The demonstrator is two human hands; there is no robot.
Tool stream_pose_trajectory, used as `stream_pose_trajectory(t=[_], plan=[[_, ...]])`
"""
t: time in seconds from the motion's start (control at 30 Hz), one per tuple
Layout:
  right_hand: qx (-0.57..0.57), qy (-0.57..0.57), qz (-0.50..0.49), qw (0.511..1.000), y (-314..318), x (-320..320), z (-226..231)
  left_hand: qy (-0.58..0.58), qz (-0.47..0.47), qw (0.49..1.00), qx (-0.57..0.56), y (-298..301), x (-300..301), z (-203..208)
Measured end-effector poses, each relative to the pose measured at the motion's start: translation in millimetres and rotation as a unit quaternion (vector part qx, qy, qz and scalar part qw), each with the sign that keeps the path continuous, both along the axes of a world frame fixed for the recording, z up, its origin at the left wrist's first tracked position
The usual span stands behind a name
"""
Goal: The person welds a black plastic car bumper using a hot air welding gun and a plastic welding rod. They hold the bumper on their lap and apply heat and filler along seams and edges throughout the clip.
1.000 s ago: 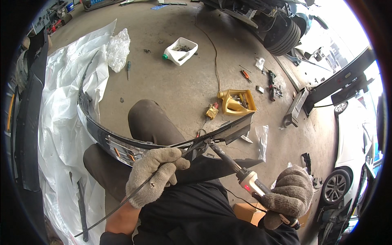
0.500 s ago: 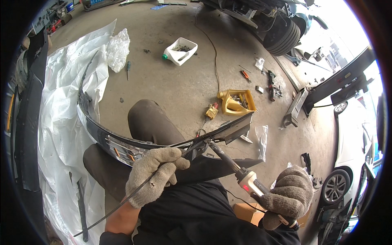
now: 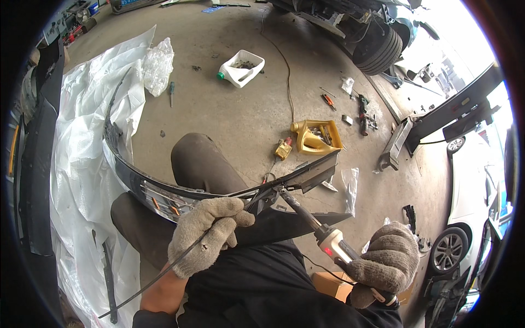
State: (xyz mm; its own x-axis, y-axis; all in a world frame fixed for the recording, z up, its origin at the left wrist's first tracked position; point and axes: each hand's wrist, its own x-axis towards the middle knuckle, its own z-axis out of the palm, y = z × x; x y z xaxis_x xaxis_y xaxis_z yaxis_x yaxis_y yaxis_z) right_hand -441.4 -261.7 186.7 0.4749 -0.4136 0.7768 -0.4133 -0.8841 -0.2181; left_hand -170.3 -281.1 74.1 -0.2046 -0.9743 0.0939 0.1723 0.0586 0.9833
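A long curved black car grille trim [image 3: 136,177] with chrome slats lies across my lap. My left hand [image 3: 206,235], in a grey knit glove, is closed around a thin black plastic rod [image 3: 156,284]. The rod's far end meets the trim near a broken-looking joint. My right hand [image 3: 385,259], gloved too, grips a soldering iron [image 3: 333,243] with a white-and-black handle and a small red display. Its metal tip touches or nearly touches the trim at that joint; the exact contact is too small to tell.
A cut gold jug [image 3: 320,147] holds small tools, beside a yellow boxy device [image 3: 284,148]. Farther off lies a cut white jug [image 3: 243,68]. White foam sheeting [image 3: 82,180] covers the left floor. A lift arm [image 3: 402,142] and white car [image 3: 470,191] stand right.
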Motion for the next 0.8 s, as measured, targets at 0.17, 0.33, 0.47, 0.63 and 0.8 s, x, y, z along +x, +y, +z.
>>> stream_pose_trajectory(t=[0.17,0.33,0.47,0.63,0.8], plan=[[-0.046,-0.035,-0.013,0.998,-5,3,-9,-0.017,0.007,1.0,-0.008,0,2,-1],[-0.005,0.037,0.007,0.999,2,-5,-3,-0.015,-0.003,0.999,-0.033,-2,1,-3],[-0.008,0.035,0.01,0.999,3,-4,-5,-0.018,0.003,1.0,-0.017,0,1,0],[-0.022,0.039,0.012,0.999,3,-2,-5,-0.013,0.002,1.0,-0.002,1,2,0],[-0.033,0.036,-0.006,0.999,6,0,-4,-0.012,-0.001,1.0,-0.009,-1,-1,-2]])
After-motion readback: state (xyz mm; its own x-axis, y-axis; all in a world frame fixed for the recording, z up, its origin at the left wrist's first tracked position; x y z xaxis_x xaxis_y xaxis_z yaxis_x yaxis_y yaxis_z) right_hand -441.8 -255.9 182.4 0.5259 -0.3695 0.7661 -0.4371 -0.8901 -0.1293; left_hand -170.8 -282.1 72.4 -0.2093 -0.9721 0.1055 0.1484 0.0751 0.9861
